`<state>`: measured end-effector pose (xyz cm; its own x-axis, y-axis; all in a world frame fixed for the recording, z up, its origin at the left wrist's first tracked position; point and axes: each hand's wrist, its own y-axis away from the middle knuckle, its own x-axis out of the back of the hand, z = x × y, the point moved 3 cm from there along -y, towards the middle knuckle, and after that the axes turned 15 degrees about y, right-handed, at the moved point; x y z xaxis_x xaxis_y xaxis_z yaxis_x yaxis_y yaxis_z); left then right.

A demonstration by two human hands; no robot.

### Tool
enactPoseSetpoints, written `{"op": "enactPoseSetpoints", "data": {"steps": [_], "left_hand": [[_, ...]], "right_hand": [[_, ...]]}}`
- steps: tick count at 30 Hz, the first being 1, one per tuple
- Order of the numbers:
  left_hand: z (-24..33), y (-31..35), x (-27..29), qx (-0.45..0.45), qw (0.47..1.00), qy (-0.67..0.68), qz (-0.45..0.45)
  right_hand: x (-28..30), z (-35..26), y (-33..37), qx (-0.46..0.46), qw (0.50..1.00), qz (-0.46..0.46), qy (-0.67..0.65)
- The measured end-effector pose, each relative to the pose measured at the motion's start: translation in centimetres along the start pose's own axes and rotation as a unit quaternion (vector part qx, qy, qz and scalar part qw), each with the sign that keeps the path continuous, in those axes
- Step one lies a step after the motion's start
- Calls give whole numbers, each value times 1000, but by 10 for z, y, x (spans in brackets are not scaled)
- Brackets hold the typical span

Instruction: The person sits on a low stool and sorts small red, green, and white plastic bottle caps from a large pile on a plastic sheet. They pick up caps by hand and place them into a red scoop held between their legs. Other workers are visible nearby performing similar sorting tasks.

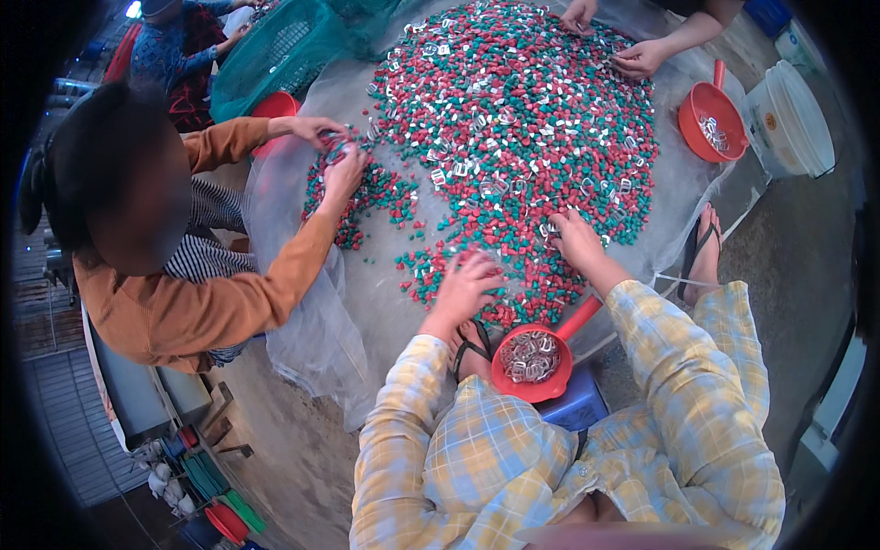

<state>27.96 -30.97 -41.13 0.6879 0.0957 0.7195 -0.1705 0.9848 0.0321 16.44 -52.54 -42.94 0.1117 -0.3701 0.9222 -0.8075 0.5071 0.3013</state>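
A wide pile of small red, green and white pieces [513, 119] lies before me, with silver buckle-like rings mixed in. My left hand [461, 291] is over the near-left part of the pile, its fingers smeared by motion. At the pile's near right, my right hand [579, 242] has its fingers bent down, with a silver buckle-like piece [551, 229] at the fingertips. Close to my lap stands a red ladle-like scoop [535, 392] holding many silver buckles [531, 356], its handle pointing up and right toward my right forearm.
On the left a person in an orange top [211, 302] handles pieces with both hands. Another person's hands [639, 59] touch the far right of the pile. A red scoop [698, 124] and white bucket [796, 119] stand right. Beneath lies a pale sheet [367, 302]; green netting [284, 55] lies far left.
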Motion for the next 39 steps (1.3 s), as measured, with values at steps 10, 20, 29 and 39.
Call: {"op": "enactPoseSetpoints", "data": {"steps": [10, 20, 29, 39], "left_hand": [[-38, -71, 67, 151, 982, -24, 108], [-8, -67, 2, 53, 993, -81, -65], [-33, 39, 16, 296, 897, 256, 206], [-38, 27, -11, 327, 900, 228, 177]], "right_hand": [[-6, -9, 10, 18, 998, 7, 56], [-13, -4, 2, 8, 999, -30, -25], [-18, -8, -10, -82, 980, 30, -179], [-25, -58, -9, -98, 802, -181, -560]]}}
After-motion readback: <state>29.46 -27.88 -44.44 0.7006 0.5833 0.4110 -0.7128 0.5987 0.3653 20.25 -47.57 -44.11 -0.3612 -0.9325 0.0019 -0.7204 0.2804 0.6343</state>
